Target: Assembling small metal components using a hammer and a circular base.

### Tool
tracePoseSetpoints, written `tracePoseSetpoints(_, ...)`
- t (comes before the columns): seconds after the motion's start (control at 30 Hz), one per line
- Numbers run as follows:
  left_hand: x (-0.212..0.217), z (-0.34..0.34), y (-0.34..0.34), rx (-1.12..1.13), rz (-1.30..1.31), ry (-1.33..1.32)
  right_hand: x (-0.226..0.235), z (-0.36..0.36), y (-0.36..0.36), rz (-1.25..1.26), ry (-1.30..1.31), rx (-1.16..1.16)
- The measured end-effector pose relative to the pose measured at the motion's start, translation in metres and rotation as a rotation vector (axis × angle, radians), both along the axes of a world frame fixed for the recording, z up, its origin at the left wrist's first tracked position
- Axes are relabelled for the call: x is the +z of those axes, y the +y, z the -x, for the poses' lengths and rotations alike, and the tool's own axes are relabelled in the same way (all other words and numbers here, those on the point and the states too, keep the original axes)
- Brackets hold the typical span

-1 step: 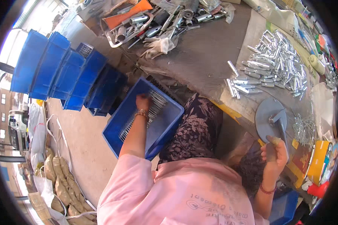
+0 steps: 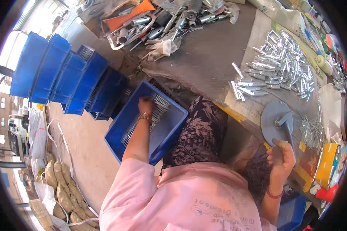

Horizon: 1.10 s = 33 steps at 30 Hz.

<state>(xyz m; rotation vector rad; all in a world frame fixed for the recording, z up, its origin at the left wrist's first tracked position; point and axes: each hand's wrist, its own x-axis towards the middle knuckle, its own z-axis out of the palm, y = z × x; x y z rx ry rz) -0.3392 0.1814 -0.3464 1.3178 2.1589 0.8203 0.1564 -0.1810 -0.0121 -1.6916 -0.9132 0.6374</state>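
Observation:
My left hand (image 2: 145, 104) is inside a blue plastic bin (image 2: 169, 133) that stands tilted beside my left leg. Its fingers are curled at the upper end of a row of thin shiny metal pins (image 2: 160, 109); what they grip, if anything, is hidden. On the right, my right hand (image 2: 283, 156) is closed, thumb and fingertips together, at the near edge of a grey round metal plate (image 2: 270, 122). A grey angled bar stands up from this plate, next to my fingers. Anything small in that pinch is too unclear to name.
Shiny metal tubes (image 2: 279, 65) lie heaped on the bench, with thin wire-like parts (image 2: 311, 133) nearer me. Stacked blue bins (image 2: 58, 73) rise at left. Tools, sleeves and a work glove (image 2: 162, 48) crowd the bench's far side. A yellow box (image 2: 327, 163) stands right.

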Motion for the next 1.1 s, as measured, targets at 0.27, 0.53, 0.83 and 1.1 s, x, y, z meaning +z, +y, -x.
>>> tracePoseSetpoints(0.27, 0.091, -0.041, -0.017, -0.048, -0.515, -0.365, 0.008, 0.007, 0.010, -0.007, 0.105, 0.052)
tracePoseSetpoints(0.53, 0.344, -0.231, -0.099, -0.881, -0.665, -0.305, 0.013, 0.004, 0.007, -0.096, -0.008, 0.131)
tracePoseSetpoints(0.83, 0.363, -0.309, -0.108, -1.205, -0.713, 0.123, 0.039, -0.003, -0.014, -0.206, -0.238, 0.276)
tracePoseSetpoints(1.1, 0.368, -0.330, -0.152, -1.280, -0.625, -0.172, 0.047, -0.125, -0.020, 0.011, -0.883, -0.280)
